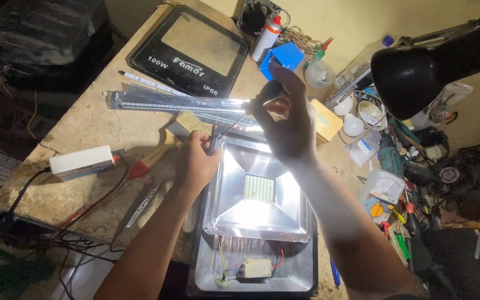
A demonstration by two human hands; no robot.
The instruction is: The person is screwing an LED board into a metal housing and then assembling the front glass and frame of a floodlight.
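Gleaming under lamp glare, opened floodlight point(256, 191) shows silver reflector, square LED grid.

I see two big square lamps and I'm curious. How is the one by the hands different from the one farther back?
The near floodlight is opened, showing its shiny reflector and wiring; the far floodlight is closed, black-framed with a glass front. Both hands are at the near one's top edge; the far one lies untouched. Both are rectangular and lie flat.

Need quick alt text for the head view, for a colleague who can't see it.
A person's right hand drives a black-handled screwdriver into the top corner of an opened LED floodlight on a workbench, while the left hand steadies that corner. A second floodlight, a black desk lamp and scattered tools surround it.
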